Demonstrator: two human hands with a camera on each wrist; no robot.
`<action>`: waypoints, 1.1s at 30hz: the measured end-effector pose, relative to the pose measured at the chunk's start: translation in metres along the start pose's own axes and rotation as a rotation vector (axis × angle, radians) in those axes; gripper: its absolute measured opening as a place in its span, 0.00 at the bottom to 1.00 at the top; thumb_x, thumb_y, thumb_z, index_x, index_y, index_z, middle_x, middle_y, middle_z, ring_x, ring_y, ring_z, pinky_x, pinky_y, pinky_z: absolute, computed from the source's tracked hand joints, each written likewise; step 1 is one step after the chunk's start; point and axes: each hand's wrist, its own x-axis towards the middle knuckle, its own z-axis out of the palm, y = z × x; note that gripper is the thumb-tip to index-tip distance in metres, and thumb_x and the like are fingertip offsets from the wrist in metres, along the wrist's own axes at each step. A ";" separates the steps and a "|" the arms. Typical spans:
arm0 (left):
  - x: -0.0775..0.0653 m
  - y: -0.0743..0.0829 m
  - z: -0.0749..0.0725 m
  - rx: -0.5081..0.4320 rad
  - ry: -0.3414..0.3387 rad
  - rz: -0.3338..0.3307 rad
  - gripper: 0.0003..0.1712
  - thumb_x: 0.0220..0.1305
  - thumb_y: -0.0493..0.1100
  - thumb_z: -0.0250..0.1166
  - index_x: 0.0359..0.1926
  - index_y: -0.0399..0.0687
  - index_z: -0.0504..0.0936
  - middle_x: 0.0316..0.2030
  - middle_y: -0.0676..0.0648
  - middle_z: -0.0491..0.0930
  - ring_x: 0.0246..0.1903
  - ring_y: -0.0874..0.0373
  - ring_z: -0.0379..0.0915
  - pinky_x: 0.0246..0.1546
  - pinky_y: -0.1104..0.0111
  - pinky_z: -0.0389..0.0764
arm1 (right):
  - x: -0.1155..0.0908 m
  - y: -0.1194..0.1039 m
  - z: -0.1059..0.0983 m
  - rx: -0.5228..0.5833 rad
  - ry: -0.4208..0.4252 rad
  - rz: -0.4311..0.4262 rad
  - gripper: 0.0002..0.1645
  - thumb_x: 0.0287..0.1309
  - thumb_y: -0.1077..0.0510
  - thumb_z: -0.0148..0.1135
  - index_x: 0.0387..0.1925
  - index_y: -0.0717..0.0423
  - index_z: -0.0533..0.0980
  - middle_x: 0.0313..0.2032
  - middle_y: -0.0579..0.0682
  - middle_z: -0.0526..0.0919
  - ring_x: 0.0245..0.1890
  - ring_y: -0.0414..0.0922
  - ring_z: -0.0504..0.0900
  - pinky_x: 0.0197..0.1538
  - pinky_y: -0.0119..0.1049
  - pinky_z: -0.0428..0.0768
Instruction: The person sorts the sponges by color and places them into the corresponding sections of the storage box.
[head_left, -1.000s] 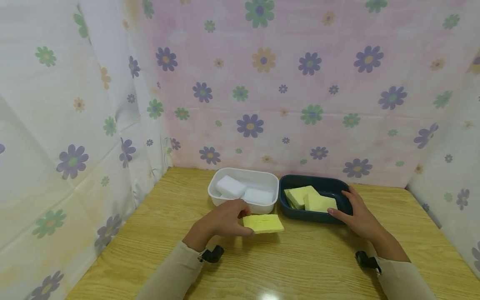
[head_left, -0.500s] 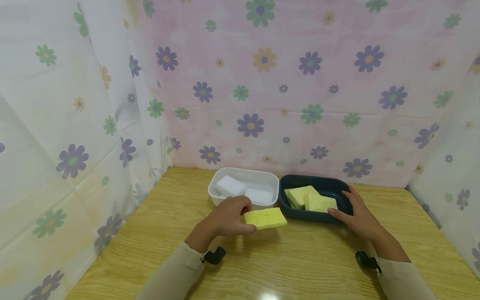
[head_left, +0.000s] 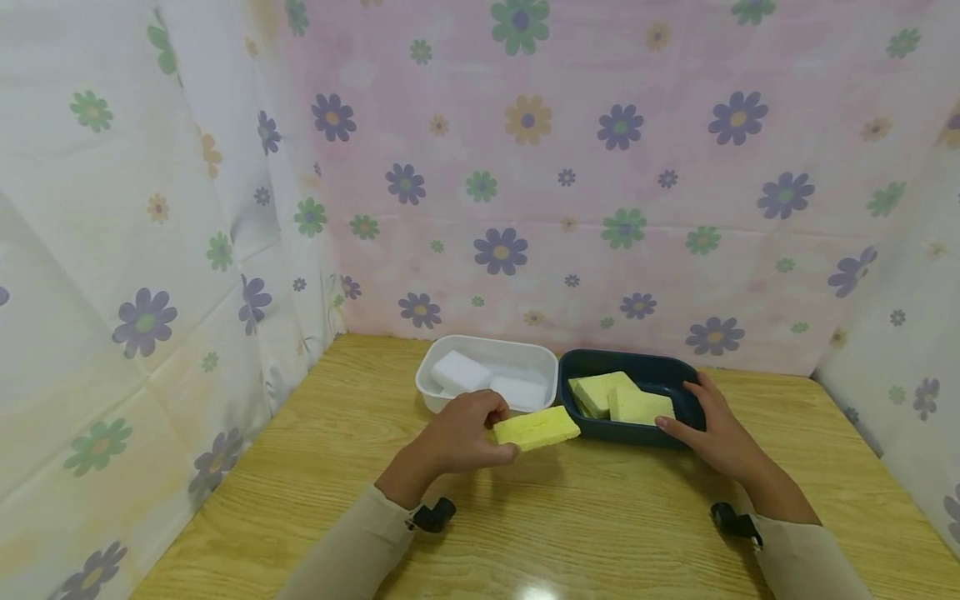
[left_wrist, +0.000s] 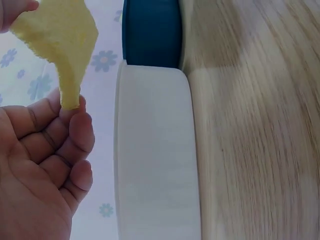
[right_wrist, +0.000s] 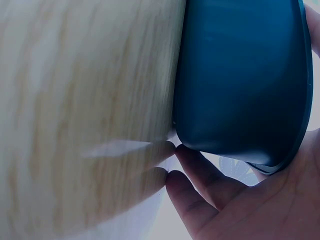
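Observation:
In the head view my left hand (head_left: 465,432) pinches a yellow sponge (head_left: 537,427) by its left end, thumb below and fingers behind. The sponge is held above the table, in front of the two bins. The left wrist view shows the same sponge (left_wrist: 67,45) raised over the rim level, with the other fingers curled loosely beneath it. My right hand (head_left: 720,429) holds the right end of a dark blue bin (head_left: 626,432), its thumb over the front rim. Inside that bin lie several pale yellow sponges (head_left: 641,406).
A white bin (head_left: 525,348) stands against the blue one on its left and contains white sponges (head_left: 461,372). Both sit near the back of the wooden table (head_left: 600,533). A flowered cloth (head_left: 570,192) hangs behind, with more cloth at both sides.
My left hand has risen slightly and shifted right and away, bringing the yellow sponge toward the blue bin and tilting its right end up. My right hand has stayed on the blue bin.

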 end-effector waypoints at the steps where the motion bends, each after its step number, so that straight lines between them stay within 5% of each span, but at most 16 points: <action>1: 0.000 0.001 0.000 0.001 0.002 -0.003 0.16 0.52 0.57 0.70 0.38 0.60 0.77 0.32 0.57 0.75 0.32 0.62 0.69 0.35 0.68 0.74 | 0.000 0.000 0.000 0.001 -0.001 0.000 0.62 0.68 0.33 0.62 0.82 0.62 0.41 0.82 0.62 0.25 0.78 0.74 0.35 0.64 0.83 0.49; 18: 0.015 0.016 0.005 -0.029 0.080 0.119 0.19 0.49 0.53 0.76 0.39 0.56 0.78 0.33 0.58 0.74 0.35 0.53 0.75 0.35 0.70 0.75 | 0.001 0.000 0.000 0.002 -0.002 -0.003 0.62 0.68 0.33 0.62 0.82 0.63 0.42 0.82 0.62 0.24 0.78 0.74 0.35 0.64 0.83 0.50; 27: 0.037 0.021 0.006 0.035 0.088 0.198 0.20 0.51 0.53 0.76 0.41 0.53 0.80 0.34 0.58 0.76 0.33 0.60 0.72 0.36 0.73 0.75 | 0.001 0.002 0.001 0.004 0.006 -0.010 0.62 0.68 0.34 0.63 0.82 0.64 0.42 0.82 0.64 0.26 0.78 0.75 0.35 0.65 0.82 0.50; 33: 0.050 0.022 0.009 0.046 0.060 0.204 0.21 0.53 0.53 0.76 0.43 0.51 0.80 0.35 0.57 0.76 0.36 0.52 0.77 0.38 0.72 0.76 | -0.001 -0.001 0.000 0.014 0.002 -0.009 0.61 0.69 0.34 0.62 0.82 0.64 0.42 0.81 0.64 0.26 0.78 0.75 0.35 0.65 0.82 0.50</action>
